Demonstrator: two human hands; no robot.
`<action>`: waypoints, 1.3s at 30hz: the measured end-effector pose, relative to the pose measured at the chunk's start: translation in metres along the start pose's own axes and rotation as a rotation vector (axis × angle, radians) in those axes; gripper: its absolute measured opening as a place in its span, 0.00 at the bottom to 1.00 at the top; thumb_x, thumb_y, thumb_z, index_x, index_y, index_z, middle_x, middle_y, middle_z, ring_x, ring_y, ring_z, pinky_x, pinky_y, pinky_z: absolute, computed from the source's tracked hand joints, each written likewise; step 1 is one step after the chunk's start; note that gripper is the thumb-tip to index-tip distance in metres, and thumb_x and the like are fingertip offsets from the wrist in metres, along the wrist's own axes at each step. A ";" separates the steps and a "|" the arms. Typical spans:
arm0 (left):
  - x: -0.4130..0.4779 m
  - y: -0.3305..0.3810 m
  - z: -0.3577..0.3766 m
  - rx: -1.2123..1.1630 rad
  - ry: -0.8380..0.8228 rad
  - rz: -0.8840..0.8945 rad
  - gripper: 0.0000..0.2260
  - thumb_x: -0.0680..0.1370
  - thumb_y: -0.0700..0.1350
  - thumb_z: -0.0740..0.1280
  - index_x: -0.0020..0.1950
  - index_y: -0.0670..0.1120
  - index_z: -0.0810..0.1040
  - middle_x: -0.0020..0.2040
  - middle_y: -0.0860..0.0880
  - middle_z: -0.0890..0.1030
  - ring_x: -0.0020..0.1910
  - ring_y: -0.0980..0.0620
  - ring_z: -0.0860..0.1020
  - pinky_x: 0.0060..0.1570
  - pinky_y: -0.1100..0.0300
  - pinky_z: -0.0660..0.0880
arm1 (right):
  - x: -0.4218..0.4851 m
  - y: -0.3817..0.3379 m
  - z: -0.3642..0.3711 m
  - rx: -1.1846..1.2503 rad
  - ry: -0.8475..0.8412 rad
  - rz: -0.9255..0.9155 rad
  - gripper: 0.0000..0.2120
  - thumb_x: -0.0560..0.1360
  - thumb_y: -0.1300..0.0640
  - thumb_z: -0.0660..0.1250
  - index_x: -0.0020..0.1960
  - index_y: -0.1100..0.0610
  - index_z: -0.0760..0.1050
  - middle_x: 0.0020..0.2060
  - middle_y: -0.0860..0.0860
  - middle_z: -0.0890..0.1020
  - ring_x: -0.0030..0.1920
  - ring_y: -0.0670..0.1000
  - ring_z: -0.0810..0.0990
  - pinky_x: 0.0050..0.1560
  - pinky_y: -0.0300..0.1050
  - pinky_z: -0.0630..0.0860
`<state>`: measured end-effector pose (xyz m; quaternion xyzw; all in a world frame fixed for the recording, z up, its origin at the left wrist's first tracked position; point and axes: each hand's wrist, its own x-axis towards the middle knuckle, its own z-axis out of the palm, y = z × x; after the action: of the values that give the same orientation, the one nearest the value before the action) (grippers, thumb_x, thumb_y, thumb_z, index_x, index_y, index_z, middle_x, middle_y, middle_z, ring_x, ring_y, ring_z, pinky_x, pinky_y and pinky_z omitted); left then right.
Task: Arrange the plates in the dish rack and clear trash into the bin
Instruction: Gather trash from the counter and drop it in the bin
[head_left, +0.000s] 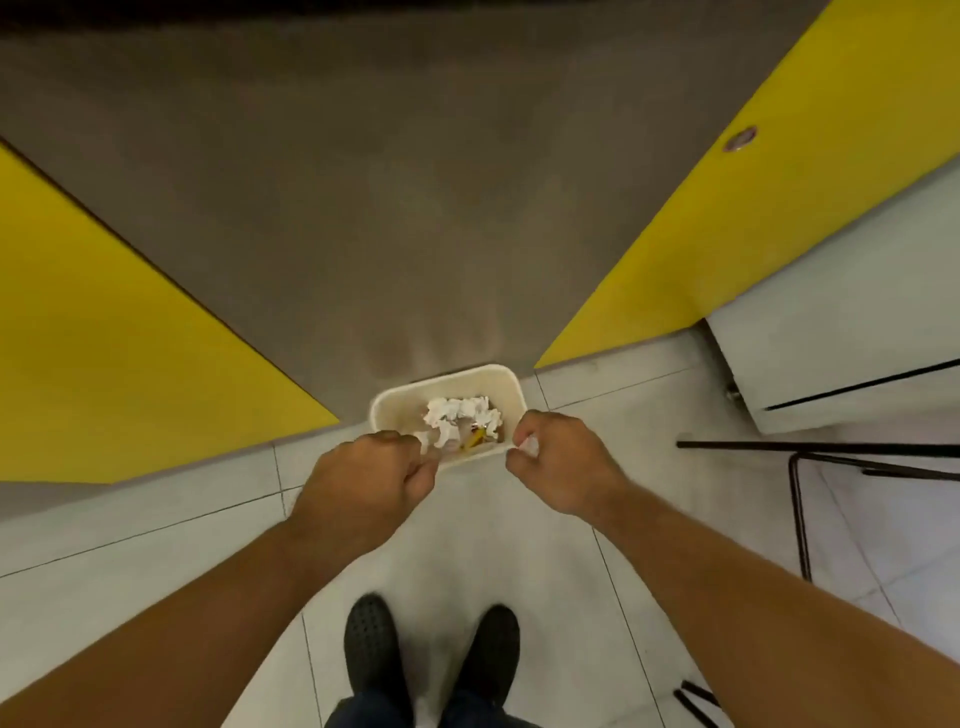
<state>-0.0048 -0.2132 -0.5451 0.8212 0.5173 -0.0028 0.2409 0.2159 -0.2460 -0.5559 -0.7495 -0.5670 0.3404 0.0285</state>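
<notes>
Standing square to a cream bin set on the tiled floor against the wall, at twelve o'clock from the black shoes, in the gap between two yellow panels. Already loaded with crumpled paper and something yellow toward its five o'clock corner, so probably well into the trash-clearing half of the task; no plates or dish rack anywhere in view. Reaching the left grip out to the bin's seven o'clock corner, knuckles up and fingers curled under; white showing at the fingertips, but cannot tell whether pinched there or merely lying in the bin behind. Reaching the right grip to the four o'clock edge, curled tight round a small white scrap, seemingly kept closed so that nothing falls on the floor short of the rim. Both brought in over the near rim rather than off to the sides, most likely so that letting go sends the paper straight down inside. Off at three o'clock, black chair legs and a pale cabinet, well apart from the bin.
</notes>
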 end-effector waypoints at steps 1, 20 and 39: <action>0.006 -0.009 0.019 -0.014 -0.003 -0.020 0.18 0.77 0.58 0.60 0.31 0.52 0.60 0.32 0.53 0.68 0.35 0.47 0.73 0.33 0.56 0.64 | 0.020 0.008 0.017 0.010 -0.003 0.005 0.09 0.71 0.48 0.66 0.50 0.49 0.75 0.48 0.51 0.80 0.47 0.53 0.77 0.43 0.42 0.72; 0.109 -0.075 0.167 -0.380 -0.093 -0.027 0.07 0.77 0.49 0.56 0.42 0.54 0.72 0.43 0.55 0.75 0.43 0.55 0.74 0.40 0.61 0.67 | 0.189 0.051 0.140 -0.162 -0.170 -0.208 0.09 0.77 0.53 0.59 0.48 0.55 0.76 0.50 0.53 0.80 0.51 0.55 0.75 0.46 0.43 0.68; 0.179 -0.066 0.198 -0.217 -0.639 -0.149 0.15 0.78 0.57 0.54 0.47 0.57 0.79 0.51 0.53 0.81 0.50 0.49 0.79 0.53 0.55 0.75 | 0.126 0.078 0.080 0.189 0.028 -0.050 0.11 0.77 0.50 0.62 0.58 0.45 0.77 0.55 0.48 0.81 0.52 0.49 0.78 0.53 0.42 0.74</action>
<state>0.0704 -0.1168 -0.7914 0.7086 0.4715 -0.2223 0.4755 0.2531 -0.1914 -0.7112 -0.7337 -0.5505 0.3812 0.1156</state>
